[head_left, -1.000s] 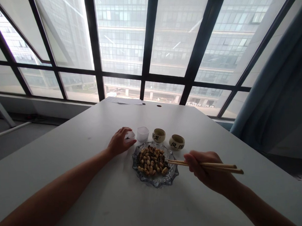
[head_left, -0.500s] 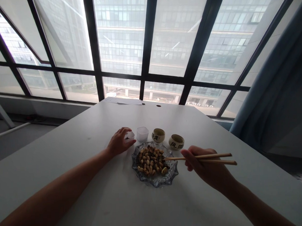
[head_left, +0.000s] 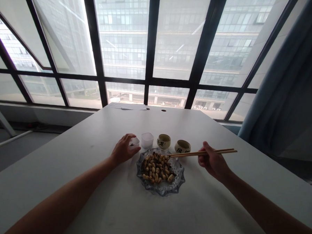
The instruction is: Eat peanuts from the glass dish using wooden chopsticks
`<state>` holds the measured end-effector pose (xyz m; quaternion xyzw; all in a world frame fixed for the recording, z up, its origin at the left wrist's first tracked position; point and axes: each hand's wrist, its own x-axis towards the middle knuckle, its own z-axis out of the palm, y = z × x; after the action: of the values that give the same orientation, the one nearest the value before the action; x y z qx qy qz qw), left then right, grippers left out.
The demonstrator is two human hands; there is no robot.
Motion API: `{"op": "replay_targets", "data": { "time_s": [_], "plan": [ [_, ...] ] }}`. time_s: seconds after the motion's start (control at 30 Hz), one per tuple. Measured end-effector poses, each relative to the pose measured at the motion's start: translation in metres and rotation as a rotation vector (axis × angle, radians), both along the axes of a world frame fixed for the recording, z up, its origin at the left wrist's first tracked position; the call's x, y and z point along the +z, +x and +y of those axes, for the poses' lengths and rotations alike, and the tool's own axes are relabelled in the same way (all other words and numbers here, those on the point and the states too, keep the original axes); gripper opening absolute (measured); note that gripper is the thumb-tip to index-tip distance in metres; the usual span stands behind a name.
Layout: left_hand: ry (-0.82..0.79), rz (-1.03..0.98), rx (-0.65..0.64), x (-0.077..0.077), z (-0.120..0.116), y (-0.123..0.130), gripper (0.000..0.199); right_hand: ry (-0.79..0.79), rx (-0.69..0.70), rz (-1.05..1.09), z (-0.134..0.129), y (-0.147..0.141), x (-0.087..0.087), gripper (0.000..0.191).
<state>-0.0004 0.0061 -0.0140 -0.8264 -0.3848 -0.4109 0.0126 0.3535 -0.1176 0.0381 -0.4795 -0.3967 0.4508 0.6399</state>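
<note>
Chopsticks (head_left: 193, 153) gripped in my right hand (head_left: 213, 162), tips at dish (head_left: 177, 169) one o'clock; nuts (head_left: 155, 168) may slip. Left hand (head_left: 122, 150) grips cup (head_left: 136, 145), eleven o'clock: jerking could tip it.

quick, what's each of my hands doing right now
Left hand: partly open, fingers curled around the small clear cup with dark bits inside.
Right hand: closed, holding the chopsticks, tips at the nuts.
</note>
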Motion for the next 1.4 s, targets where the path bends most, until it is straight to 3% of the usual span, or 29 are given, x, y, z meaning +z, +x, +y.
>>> {"op": "replay_targets", "data": {
  "time_s": [0.13, 0.27, 0.6, 0.9, 1.4],
  "plan": [
    [-0.002, 0.006, 0.014, -0.001, 0.000, 0.000, 0.049, -0.079, -0.030, 0.158, 0.008, 0.007, -0.026, 0.048],
    [-0.004, 0.006, 0.021, 0.000, 0.000, 0.000, 0.049, -0.132, -0.002, 0.136, 0.005, 0.007, -0.035, 0.045],
    [0.002, 0.012, 0.006, 0.000, -0.001, 0.000, 0.048, -0.148, 0.096, 0.089, 0.001, 0.005, -0.035, 0.055],
    [-0.056, 0.052, 0.086, -0.002, 0.000, -0.001, 0.058, -0.136, 0.107, 0.026, 0.000, 0.003, -0.035, 0.055],
    [-0.085, 0.052, 0.099, -0.002, -0.001, 0.000, 0.059, -0.167, 0.121, 0.019, -0.001, 0.004, -0.035, 0.054]
  ]
}}
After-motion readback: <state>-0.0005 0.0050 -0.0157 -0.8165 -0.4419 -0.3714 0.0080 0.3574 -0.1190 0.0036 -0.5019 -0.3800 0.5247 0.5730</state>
